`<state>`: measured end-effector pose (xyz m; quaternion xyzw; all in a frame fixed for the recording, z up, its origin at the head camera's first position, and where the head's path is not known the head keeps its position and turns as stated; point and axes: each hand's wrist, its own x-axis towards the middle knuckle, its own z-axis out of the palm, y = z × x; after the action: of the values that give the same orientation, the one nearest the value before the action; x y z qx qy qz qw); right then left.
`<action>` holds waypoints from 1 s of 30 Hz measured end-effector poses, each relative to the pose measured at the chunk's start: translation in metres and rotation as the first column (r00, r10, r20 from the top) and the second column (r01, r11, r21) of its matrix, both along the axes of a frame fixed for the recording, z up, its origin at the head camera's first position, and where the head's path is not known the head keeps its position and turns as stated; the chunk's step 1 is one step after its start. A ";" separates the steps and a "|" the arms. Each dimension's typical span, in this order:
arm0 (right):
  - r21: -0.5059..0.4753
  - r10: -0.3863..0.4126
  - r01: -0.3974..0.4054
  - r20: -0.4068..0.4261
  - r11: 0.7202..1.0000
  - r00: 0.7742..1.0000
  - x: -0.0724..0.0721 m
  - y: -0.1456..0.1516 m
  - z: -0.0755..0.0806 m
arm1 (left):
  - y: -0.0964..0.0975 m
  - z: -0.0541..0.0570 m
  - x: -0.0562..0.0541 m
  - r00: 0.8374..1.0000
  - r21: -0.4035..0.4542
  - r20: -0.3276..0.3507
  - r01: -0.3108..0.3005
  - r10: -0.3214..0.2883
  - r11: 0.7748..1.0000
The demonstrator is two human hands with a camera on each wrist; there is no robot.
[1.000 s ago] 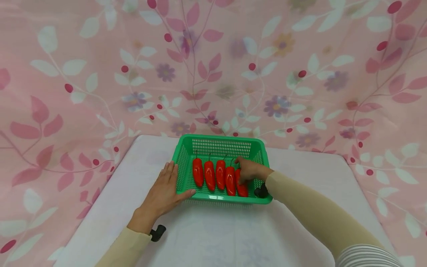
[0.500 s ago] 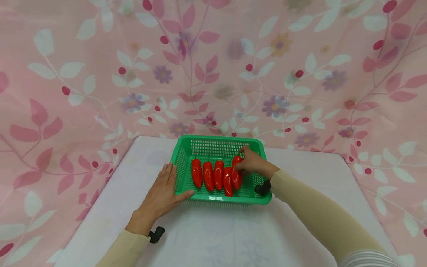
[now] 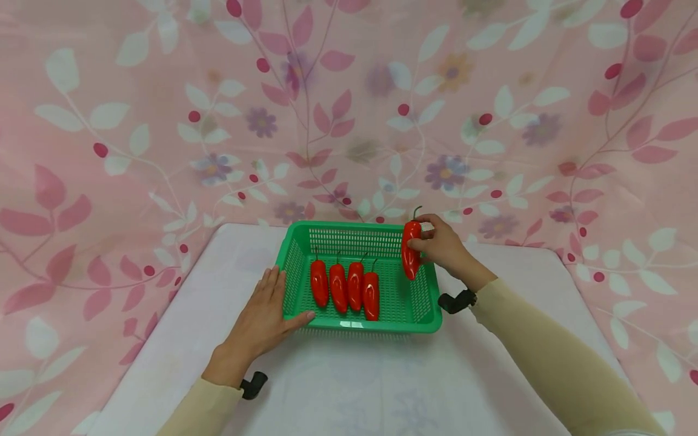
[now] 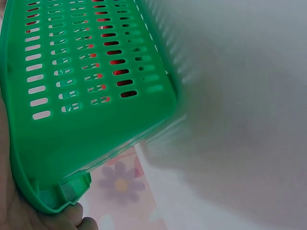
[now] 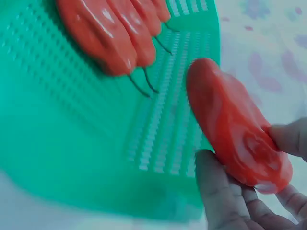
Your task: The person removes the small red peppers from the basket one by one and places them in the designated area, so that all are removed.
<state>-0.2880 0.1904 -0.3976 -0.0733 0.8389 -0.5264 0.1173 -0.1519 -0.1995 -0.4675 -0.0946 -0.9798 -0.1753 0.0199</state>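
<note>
In the head view my right hand (image 3: pixel 447 249) pinches a glossy red chili pepper (image 3: pixel 411 249) between thumb and fingers, over the right end of a green plastic basket (image 3: pixel 360 326). Its thin green stem points up. The right wrist view shows the same chili pepper (image 5: pixel 230 129) tilted in my fingertips, above the basket floor. Several more red chili peppers (image 3: pixel 355 286) lie side by side in the basket, stems toward the back. My left hand (image 3: pixel 262 315) rests on the basket's left rim, fingers straight and thumb spread along the front edge.
The basket stands on a table with a white cloth (image 3: pixel 349 387). Behind hangs a pink curtain (image 3: pixel 349 121) printed with leaves and flowers. Slots in the basket wall (image 4: pixel 91 120) let red show through in the left wrist view.
My right hand took hold of the rightmost chili pepper, lifted it off the basket floor and carried it up and right. My left hand has stayed at the left rim.
</note>
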 end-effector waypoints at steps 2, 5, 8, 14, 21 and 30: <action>-0.002 -0.038 0.038 -0.020 0.999 0.999 0.000 0.011 0.004 | 0.000 0.000 0.000 1.000 0.000 -0.001 0.001 -0.001 1.000; 0.000 -0.095 0.095 -0.035 0.996 0.995 -0.001 0.028 0.007 | 0.000 0.000 0.001 1.000 0.003 0.000 0.002 -0.002 1.000; 0.011 -0.133 0.134 -0.038 0.991 0.990 -0.003 0.044 0.006 | -0.001 -0.001 0.001 1.000 0.010 0.000 0.008 -0.008 1.000; 0.061 -0.170 0.171 -0.026 0.983 0.985 -0.006 0.067 -0.003 | -0.002 -0.001 0.001 1.000 0.021 -0.005 0.014 -0.014 1.000; 0.184 -0.190 0.192 -0.028 0.964 0.981 -0.008 0.082 -0.031 | -0.002 -0.005 0.000 1.000 0.003 -0.009 0.009 -0.009 1.000; 0.260 -0.200 0.183 0.038 0.948 0.979 -0.010 0.086 -0.074 | -0.002 -0.005 0.000 1.000 0.012 -0.003 0.008 -0.008 1.000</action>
<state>-0.2978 0.2764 -0.4715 0.0412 0.8987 -0.4249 0.1008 -0.1524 -0.2013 -0.4730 -0.0986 -0.9783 -0.1810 0.0212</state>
